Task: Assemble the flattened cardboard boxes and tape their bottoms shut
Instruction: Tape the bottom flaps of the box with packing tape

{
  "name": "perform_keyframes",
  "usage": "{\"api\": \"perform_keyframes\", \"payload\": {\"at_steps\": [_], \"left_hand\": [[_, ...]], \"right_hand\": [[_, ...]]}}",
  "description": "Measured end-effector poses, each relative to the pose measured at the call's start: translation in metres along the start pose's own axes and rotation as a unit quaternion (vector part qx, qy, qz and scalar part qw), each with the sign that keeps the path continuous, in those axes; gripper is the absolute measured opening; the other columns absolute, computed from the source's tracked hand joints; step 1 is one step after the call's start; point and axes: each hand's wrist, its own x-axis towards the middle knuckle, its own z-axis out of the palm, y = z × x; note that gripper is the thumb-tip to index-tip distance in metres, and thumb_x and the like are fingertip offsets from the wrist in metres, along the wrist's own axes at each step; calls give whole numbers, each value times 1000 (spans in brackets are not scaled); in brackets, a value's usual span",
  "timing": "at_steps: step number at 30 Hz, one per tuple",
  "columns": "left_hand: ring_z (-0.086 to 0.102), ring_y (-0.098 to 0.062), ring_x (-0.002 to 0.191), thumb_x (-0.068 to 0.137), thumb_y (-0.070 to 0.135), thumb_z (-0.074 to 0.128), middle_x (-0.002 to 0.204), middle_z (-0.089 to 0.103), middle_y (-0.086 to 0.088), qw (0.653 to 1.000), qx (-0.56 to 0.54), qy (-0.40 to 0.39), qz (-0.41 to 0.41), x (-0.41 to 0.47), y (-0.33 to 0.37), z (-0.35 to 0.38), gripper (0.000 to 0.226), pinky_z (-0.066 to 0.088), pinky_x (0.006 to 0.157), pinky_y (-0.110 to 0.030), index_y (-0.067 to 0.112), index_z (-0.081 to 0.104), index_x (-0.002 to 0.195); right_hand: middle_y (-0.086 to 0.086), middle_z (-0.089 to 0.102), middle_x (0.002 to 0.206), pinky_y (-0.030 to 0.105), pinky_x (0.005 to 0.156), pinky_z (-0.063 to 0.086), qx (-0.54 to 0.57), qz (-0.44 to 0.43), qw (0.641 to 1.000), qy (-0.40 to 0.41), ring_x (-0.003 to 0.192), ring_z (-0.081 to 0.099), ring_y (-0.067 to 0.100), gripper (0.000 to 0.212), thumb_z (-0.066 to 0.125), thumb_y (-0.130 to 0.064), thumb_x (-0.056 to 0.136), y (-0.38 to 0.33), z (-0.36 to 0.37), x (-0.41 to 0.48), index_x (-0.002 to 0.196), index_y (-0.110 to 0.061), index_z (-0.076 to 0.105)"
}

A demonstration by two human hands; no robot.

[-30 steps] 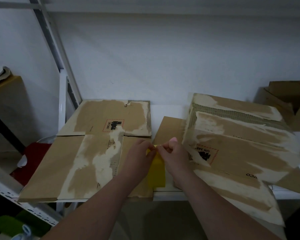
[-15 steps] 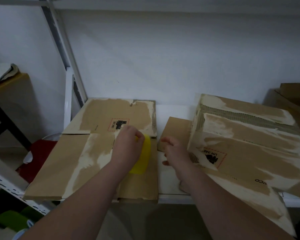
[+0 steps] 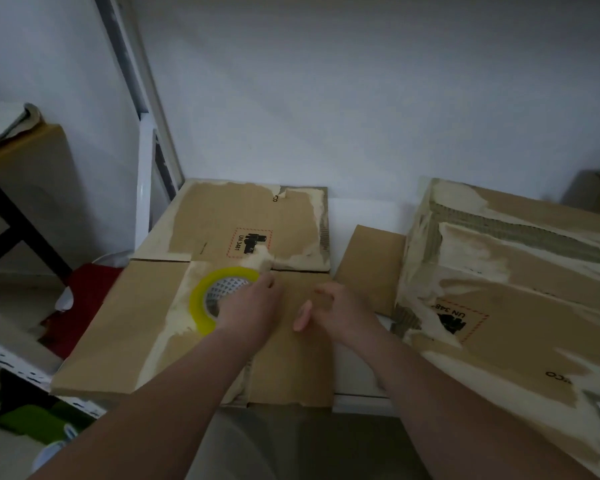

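A flattened cardboard box [image 3: 125, 327] with torn, whitish patches lies on the white shelf at the left. On top of it rests a yellow tape roll [image 3: 205, 299], lying flat. My left hand [image 3: 250, 306] is on the roll's right side, its fingers curled over the rim. My right hand [image 3: 336, 311] hovers just right of it over the flat box, fingers loosely curled and holding nothing. An assembled cardboard box [image 3: 520, 289] lies on its side at the right.
A loose cardboard flap [image 3: 368, 265] lies between the two boxes. The white shelf [image 3: 357, 213] ends at a white wall behind. A metal rack upright [image 3: 142, 98] rises at the left, with a red object [image 3: 84, 296] and green items below.
Both hands held the tape roll together at the shelf's front. My left hand carried it leftward and laid it flat on the flattened box. My right hand let go.
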Motion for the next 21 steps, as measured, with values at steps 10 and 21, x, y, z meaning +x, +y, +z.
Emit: {"api": "perform_keyframes", "payload": {"at_steps": [10, 21], "left_hand": [[41, -25, 124, 92, 32, 52, 128, 51, -1, 997, -32, 47, 56, 18, 61, -10, 36, 32, 102, -39, 23, 50, 126], [44, -21, 119, 94, 32, 51, 122, 55, -1, 994, -64, 15, 87, 20, 89, 1, 29, 36, 99, -36, 22, 55, 121]], "right_hand": [[1, 17, 157, 41, 116, 19, -321, 6, 928, 191, 143, 16, 23, 87, 66, -49, 82, 46, -129, -9, 150, -21, 19], [12, 42, 133, 44, 102, 33, -388, 68, 884, 251, 121, 40, 32, 72, 52, -50, 81, 51, -95, 6, 134, -4, 34]]}}
